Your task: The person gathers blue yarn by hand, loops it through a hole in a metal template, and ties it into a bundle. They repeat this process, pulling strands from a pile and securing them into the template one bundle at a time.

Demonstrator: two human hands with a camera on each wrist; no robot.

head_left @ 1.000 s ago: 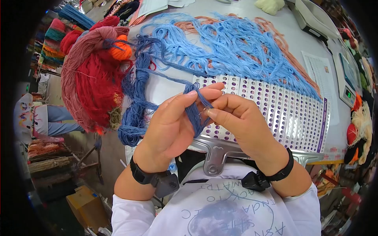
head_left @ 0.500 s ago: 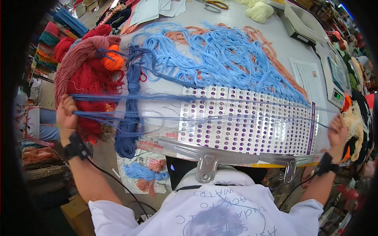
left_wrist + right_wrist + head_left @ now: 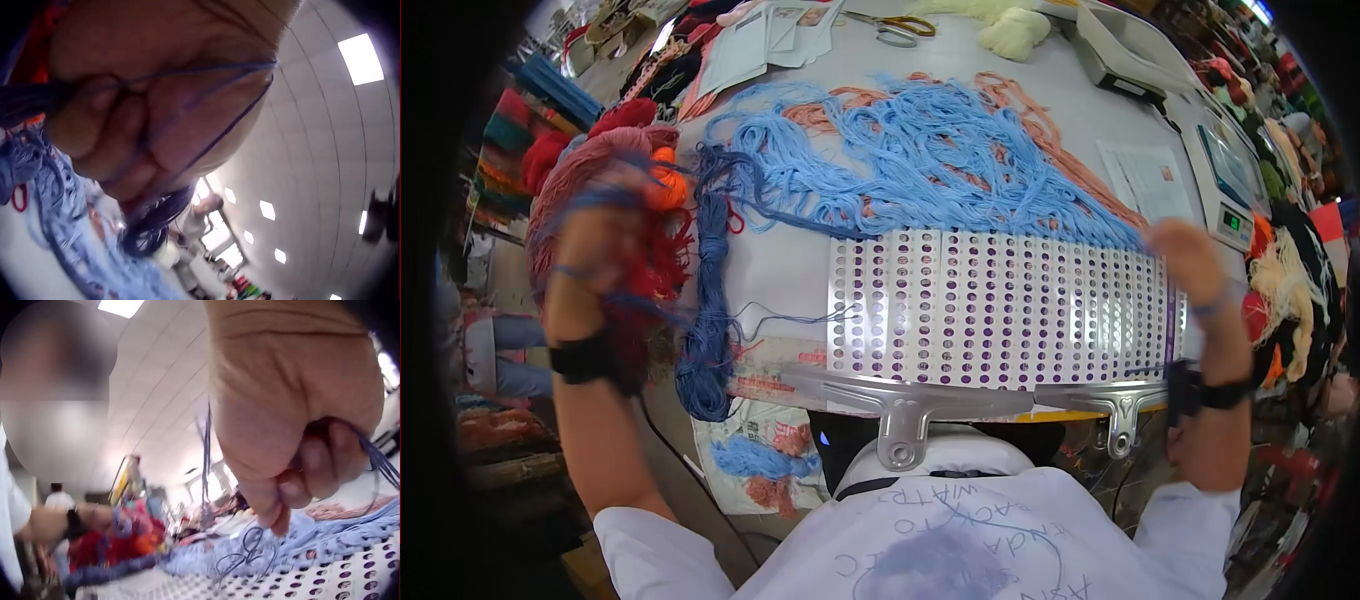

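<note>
My left hand [image 3: 600, 240], blurred in the head view, is raised in front of the red yarn pile at the left. Its curled fingers grip several dark blue yarn strands [image 3: 219, 131], which cross the palm in the left wrist view. Over the right end of the punched cards hovers my right hand [image 3: 1190, 265]. In the right wrist view its fingers curl round thin dark blue yarn ends [image 3: 375, 456]. A thick dark blue skein [image 3: 705, 330] lies lengthwise on the table beside the cards, with loose strands [image 3: 790, 318] trailing from it.
White punched cards [image 3: 990, 310] line the table's near edge, held by metal clips [image 3: 900, 430]. Light blue yarn [image 3: 940, 150] fans out behind them. Red and pink yarn [image 3: 580, 200] is heaped at left. A scale [image 3: 1225, 190] and scissors [image 3: 900, 25] are farther off.
My hands went from close together, working a dark blue loop, to wide apart with strands stretched between them. Now no strands span between them, and the right hand has come inward and higher.
</note>
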